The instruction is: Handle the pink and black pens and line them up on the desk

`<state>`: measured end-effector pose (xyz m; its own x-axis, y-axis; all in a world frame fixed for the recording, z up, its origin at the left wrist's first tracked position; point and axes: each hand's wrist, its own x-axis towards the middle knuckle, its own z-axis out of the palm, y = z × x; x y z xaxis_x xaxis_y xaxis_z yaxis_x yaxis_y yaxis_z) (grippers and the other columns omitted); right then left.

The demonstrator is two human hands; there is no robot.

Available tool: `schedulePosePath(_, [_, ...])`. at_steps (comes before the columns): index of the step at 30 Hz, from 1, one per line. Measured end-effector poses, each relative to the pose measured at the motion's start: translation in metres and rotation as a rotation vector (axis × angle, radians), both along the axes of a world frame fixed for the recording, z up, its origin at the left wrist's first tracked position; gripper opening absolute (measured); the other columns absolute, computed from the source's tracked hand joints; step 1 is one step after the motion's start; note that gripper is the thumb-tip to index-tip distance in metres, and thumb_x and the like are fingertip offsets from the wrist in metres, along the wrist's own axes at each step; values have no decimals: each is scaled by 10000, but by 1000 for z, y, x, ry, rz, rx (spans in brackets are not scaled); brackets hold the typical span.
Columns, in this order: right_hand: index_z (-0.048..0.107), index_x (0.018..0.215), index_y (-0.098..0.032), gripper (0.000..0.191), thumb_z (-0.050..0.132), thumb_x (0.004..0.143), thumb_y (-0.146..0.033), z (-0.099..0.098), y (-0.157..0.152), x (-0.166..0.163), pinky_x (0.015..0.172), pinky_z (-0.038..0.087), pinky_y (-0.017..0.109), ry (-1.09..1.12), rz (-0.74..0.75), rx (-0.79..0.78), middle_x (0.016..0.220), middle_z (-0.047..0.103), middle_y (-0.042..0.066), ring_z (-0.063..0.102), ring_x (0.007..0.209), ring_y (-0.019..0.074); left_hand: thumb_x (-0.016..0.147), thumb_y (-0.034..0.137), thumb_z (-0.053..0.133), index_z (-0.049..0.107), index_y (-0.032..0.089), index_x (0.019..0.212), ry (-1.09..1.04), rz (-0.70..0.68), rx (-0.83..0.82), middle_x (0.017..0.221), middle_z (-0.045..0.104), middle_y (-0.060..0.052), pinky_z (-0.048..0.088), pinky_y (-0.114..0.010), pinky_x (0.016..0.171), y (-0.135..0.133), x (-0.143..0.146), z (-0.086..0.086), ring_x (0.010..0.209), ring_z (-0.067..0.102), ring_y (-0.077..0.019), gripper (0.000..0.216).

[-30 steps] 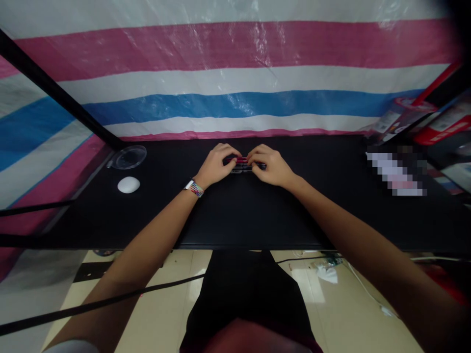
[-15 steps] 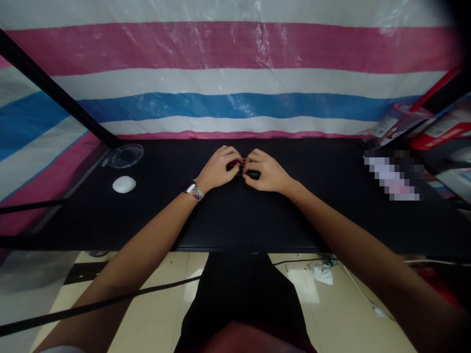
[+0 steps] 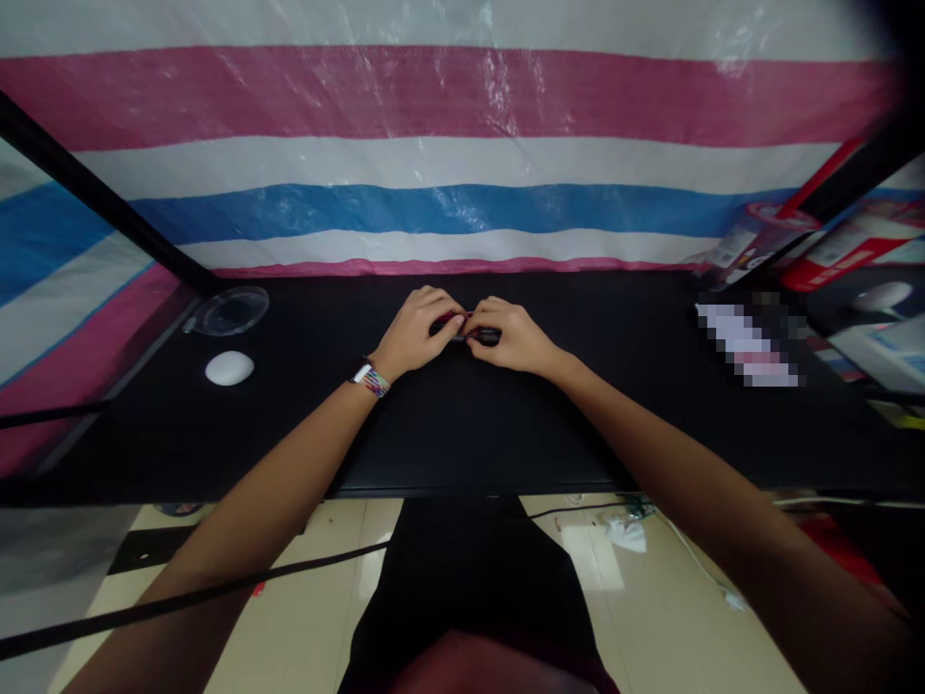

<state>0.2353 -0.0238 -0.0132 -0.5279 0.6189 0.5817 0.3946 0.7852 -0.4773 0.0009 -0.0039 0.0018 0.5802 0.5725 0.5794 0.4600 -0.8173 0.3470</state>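
Note:
Over the middle of the black table (image 3: 462, 434), both hands meet around a small dark object (image 3: 489, 336) with a glossy black part and a bit of dark red. Its kind is too covered by the fingers to make out. My left hand (image 3: 415, 330), a patterned band at its wrist, curls its thumb and fingers on the left end. From the other side my right hand (image 3: 518, 337) pinches the right end, thumb below and fingers above. The fingertips of the two hands almost touch.
On the left lie a white rounded object (image 3: 229, 367) and a clear round lid (image 3: 235, 310). A pinkish clear container (image 3: 755, 241) and a blurred-out packet (image 3: 748, 345) are at the right. Striped sheeting (image 3: 434, 96) hangs behind the table, and a dark pole (image 3: 101, 193) slants at left.
The view has turned slightly right, so the table items sit further left. Both hands stay together on the dark object, and its black part now shows more clearly between the right fingers.

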Motion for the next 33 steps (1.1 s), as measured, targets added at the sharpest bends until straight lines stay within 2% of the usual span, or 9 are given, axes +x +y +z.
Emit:
schedulePosePath(4, [800, 1032, -243, 140, 697, 943, -273, -1, 5, 4, 745, 542, 346, 165, -138, -52, 963, 726, 36, 651, 778, 183, 1078, 364, 587, 760, 249, 1046, -22, 45, -16, 1026, 817, -55, 520, -484, 993, -1, 1, 0, 1032, 704, -276, 210])
schedulePosePath(8, [813, 990, -243, 191, 779, 936, -423, 2, 9, 7, 755, 535, 360, 240, -242, -119, 915, 768, 31, 650, 769, 189, 1060, 305, 617, 766, 262, 1065, -100, 95, -17, 1053, 827, -43, 549, -464, 990, 1, 2, -2, 1027, 720, -260, 155])
schedulePosePath(11, [811, 903, -238, 219, 787, 928, -454, 4, 12, 10, 735, 530, 364, 403, -244, -297, 849, 774, 27, 654, 738, 188, 1048, 276, 635, 764, 259, 1068, -162, 124, -30, 1062, 821, -44, 567, -451, 996, 2, 2, -2, 1035, 730, -250, 131])
schedulePosePath(14, [824, 895, -243, 200, 793, 899, -441, 2, 16, 14, 623, 500, 336, 610, -204, -526, 736, 726, 7, 605, 618, 159, 1023, 241, 667, 764, 255, 1065, -231, 153, -47, 1081, 824, -47, 582, -450, 995, 4, 2, -2, 1041, 739, -246, 106])
schedulePosePath(18, [838, 949, -245, 244, 864, 818, -448, 1, 18, 16, 642, 562, 340, 774, -160, -694, 796, 766, 23, 660, 652, 161, 1010, 217, 689, 768, 251, 1072, -303, 162, -70, 1103, 828, -52, 593, -450, 1010, 6, 2, -3, 1055, 752, -237, 106])
schedulePosePath(23, [841, 977, -239, 335, 936, 762, -477, 4, 16, 14, 749, 652, 395, 838, -135, -766, 860, 788, 41, 694, 723, 178, 1030, 245, 684, 773, 252, 1077, -329, 161, -93, 1109, 831, -53, 601, -440, 1014, 7, 1, -4, 1054, 763, -231, 101])
schedulePosePath(27, [849, 951, -213, 360, 984, 730, -462, 3, 17, 15, 760, 681, 393, 873, -117, -823, 871, 796, 58, 705, 744, 178, 1023, 258, 702, 788, 259, 1085, -331, 159, -70, 1123, 839, -54, 597, -454, 1029, 9, 0, -5, 1076, 765, -243, 107])
schedulePosePath(31, [844, 917, -212, 381, 1000, 719, -498, 2, 19, 17, 737, 697, 387, 856, -129, -781, 819, 772, 42, 696, 711, 169, 1033, 314, 697, 788, 269, 1078, -327, 163, -83, 1114, 839, -49, 593, -448, 1022, 10, -1, -6, 1075, 762, -245, 111])
schedulePosePath(33, [850, 937, -213, 397, 1004, 710, -500, 3, 18, 17, 749, 701, 384, 836, -123, -758, 826, 774, 38, 710, 706, 167, 1068, 378, 654, 770, 256, 976, -339, 167, -104, 1013, 822, -48, 595, -419, 959, 11, -1, -7, 994, 758, -232, 193])
